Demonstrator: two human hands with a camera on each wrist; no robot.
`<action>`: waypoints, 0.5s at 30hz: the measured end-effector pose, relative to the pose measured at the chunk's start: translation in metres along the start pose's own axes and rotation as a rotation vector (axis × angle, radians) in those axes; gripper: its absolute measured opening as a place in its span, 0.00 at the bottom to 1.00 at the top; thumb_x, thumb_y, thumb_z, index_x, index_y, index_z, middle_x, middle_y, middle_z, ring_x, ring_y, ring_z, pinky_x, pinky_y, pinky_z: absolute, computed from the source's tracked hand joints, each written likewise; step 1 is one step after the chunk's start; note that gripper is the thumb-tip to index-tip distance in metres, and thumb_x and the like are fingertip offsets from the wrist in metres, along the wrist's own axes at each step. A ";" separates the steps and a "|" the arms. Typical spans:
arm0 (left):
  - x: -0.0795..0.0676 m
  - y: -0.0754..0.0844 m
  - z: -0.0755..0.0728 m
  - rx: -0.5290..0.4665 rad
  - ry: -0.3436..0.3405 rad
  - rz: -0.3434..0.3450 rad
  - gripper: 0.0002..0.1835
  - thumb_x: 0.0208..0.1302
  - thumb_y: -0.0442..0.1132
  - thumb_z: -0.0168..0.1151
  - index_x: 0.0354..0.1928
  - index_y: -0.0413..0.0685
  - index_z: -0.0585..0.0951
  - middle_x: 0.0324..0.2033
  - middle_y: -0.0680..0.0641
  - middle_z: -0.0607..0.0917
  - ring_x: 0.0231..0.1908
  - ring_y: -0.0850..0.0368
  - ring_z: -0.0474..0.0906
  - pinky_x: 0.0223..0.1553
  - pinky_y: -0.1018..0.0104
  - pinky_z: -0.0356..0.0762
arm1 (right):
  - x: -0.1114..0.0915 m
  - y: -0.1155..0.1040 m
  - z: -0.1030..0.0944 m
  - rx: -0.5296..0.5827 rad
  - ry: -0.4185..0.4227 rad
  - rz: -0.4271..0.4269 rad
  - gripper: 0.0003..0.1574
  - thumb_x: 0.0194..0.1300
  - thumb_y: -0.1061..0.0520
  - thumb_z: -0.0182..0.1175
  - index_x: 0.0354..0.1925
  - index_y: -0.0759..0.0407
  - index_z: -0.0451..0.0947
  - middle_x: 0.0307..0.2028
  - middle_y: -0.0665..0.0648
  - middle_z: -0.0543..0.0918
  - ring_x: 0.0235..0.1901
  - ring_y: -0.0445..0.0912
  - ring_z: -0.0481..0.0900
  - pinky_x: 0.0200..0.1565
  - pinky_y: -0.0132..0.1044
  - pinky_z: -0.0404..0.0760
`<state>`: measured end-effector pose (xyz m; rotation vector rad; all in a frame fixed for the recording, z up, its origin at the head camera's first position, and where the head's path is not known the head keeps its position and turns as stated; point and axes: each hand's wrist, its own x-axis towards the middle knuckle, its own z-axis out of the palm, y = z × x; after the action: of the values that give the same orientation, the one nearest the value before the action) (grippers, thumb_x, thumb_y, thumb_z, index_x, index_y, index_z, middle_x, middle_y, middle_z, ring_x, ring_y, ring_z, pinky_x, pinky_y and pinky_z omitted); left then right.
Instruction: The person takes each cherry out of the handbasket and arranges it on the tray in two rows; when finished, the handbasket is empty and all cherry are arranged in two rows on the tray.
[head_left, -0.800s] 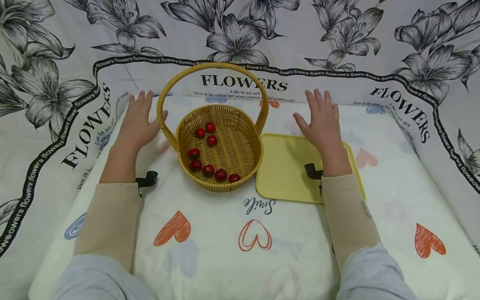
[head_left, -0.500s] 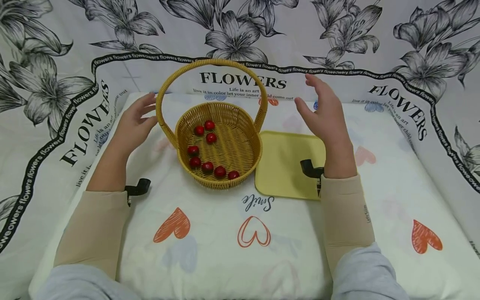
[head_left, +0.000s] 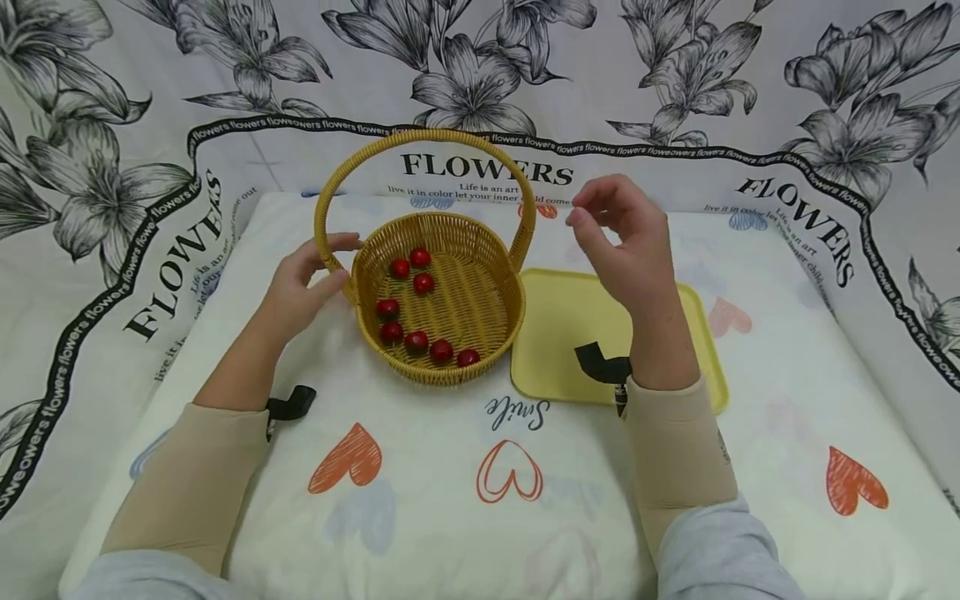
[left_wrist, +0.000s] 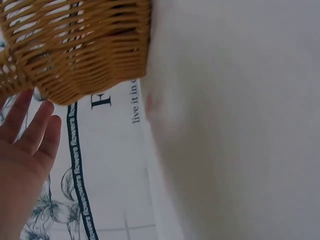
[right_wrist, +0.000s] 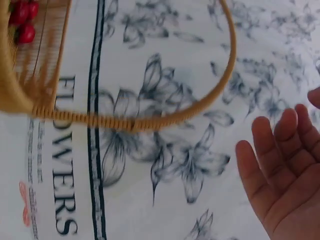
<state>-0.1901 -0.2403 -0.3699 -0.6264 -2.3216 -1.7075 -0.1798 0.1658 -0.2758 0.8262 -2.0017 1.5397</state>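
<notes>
A round yellow wicker basket [head_left: 472,302] with a tall arched handle stands upright at the middle, several dark red cherries [head_left: 416,341] lying along its left and near side. My left hand [head_left: 296,292] is at the basket's left side by the foot of the handle. In the left wrist view its fingers [left_wrist: 40,127] look loosely extended beside the wicker; whether they touch it I cannot tell. My right hand [head_left: 630,242] hovers to the right of the handle, apart from it and holding nothing. Its fingers [right_wrist: 270,155] are relaxed in the right wrist view.
A flat yellow tray [head_left: 555,333] lies right of the basket, partly beneath my right forearm. White cloth with printed hearts [head_left: 510,471] covers the surface. A flower-printed cloth [head_left: 480,75] is behind.
My left hand first drew back, then moved in to the basket's left side. The right hand turned, bent its fingers somewhat and shifted left toward the handle. Basket and cherries stay put.
</notes>
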 end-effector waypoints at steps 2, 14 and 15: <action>-0.001 -0.001 0.004 0.076 -0.035 -0.027 0.22 0.72 0.33 0.61 0.66 0.40 0.77 0.63 0.39 0.79 0.67 0.57 0.68 0.70 0.50 0.57 | -0.003 -0.001 0.009 0.034 -0.067 -0.050 0.11 0.68 0.62 0.59 0.41 0.74 0.77 0.37 0.58 0.82 0.38 0.48 0.80 0.45 0.37 0.81; 0.000 -0.007 0.014 0.083 -0.032 -0.049 0.21 0.65 0.25 0.62 0.60 0.36 0.79 0.55 0.38 0.83 0.64 0.59 0.71 0.73 0.47 0.53 | -0.015 0.016 0.082 0.116 -0.466 0.156 0.07 0.69 0.65 0.64 0.45 0.63 0.82 0.40 0.57 0.85 0.41 0.45 0.81 0.47 0.41 0.83; 0.000 -0.004 0.015 0.077 -0.024 -0.043 0.21 0.64 0.24 0.63 0.59 0.35 0.79 0.55 0.38 0.83 0.63 0.59 0.71 0.73 0.49 0.54 | -0.017 0.019 0.086 0.118 -0.501 0.179 0.07 0.69 0.65 0.64 0.46 0.62 0.82 0.41 0.56 0.85 0.41 0.44 0.81 0.47 0.41 0.83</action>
<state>-0.1899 -0.2271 -0.3779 -0.5900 -2.4213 -1.6286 -0.1825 0.0886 -0.3217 1.2046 -2.4066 1.6866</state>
